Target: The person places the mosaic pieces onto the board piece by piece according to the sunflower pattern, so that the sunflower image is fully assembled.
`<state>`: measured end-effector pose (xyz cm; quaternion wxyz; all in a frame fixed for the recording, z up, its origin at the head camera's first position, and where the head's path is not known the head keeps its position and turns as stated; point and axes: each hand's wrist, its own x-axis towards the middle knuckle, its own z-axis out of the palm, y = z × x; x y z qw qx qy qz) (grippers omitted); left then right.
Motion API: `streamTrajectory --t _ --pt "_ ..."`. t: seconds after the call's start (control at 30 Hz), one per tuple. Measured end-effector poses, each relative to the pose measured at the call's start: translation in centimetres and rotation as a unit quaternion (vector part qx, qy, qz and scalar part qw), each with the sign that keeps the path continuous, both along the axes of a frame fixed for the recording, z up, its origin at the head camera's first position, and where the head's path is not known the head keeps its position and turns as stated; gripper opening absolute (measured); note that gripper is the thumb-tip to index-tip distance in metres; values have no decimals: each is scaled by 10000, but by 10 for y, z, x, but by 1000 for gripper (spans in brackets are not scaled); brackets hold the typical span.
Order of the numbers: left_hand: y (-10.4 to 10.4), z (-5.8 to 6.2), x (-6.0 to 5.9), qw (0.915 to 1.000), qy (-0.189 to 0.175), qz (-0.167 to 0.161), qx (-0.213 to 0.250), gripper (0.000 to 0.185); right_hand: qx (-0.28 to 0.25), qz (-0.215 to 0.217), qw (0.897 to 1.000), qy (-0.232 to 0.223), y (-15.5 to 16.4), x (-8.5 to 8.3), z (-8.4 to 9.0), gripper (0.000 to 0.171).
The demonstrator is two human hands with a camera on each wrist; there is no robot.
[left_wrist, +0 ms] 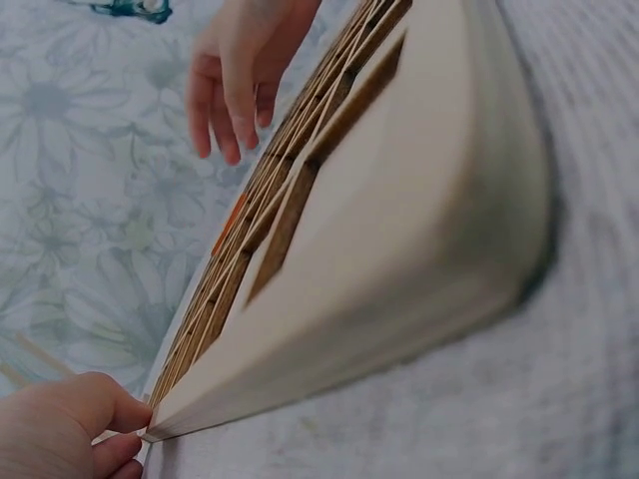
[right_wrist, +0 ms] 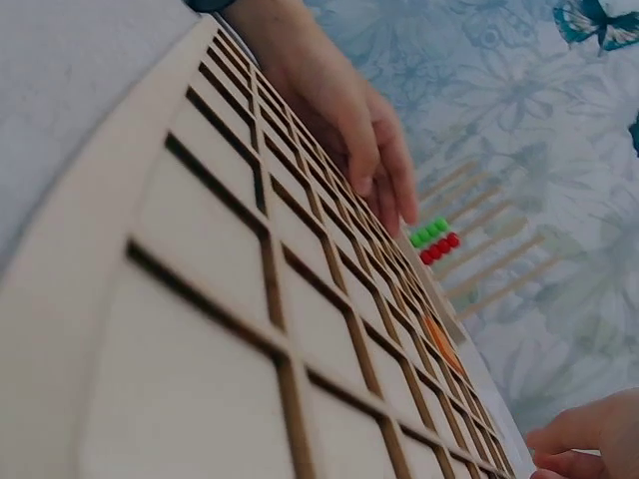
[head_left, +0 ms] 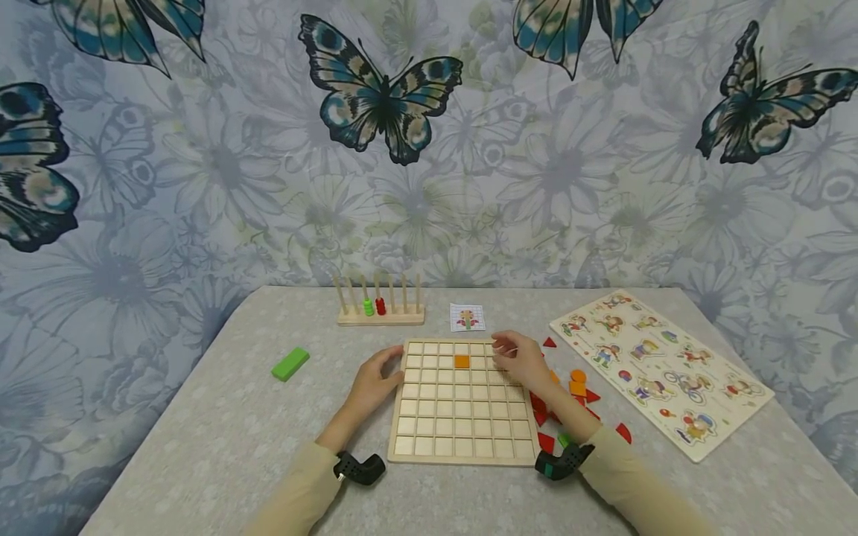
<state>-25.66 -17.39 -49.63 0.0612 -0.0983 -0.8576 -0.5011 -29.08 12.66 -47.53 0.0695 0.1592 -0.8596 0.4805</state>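
Observation:
A wooden grid board (head_left: 462,455) lies flat on the table. One orange square tile (head_left: 462,361) sits in a cell of its second row from the back. My left hand (head_left: 375,380) holds the board's left edge near the far corner, thumb and fingers about the rim in the left wrist view. Over the far right corner is my right hand (head_left: 523,361), its fingers loosely bent and pointing down. No piece shows in it, though its fingertips are partly hidden in the right wrist view. Beside the board on the right, red triangles (head_left: 546,443) lie partly under the right forearm.
Orange pieces (head_left: 578,376) and a green piece (head_left: 564,440) lie among the red ones. A small pattern card (head_left: 467,317) and a peg stand with beads (head_left: 381,318) are behind the board. A picture puzzle board (head_left: 660,372) lies right, a green block (head_left: 290,364) left.

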Motion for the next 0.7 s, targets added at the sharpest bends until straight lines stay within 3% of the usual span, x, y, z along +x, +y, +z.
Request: streamTrajectory --t 0.43,0.7 --pt "0 -3 1 10000 21 -43 34 47 241 -827 9963 20 62 -6 -6 40" --pt "0 -4 0 10000 46 -34 -29 47 223 -602 9973 -350 74 -11 -9 46"
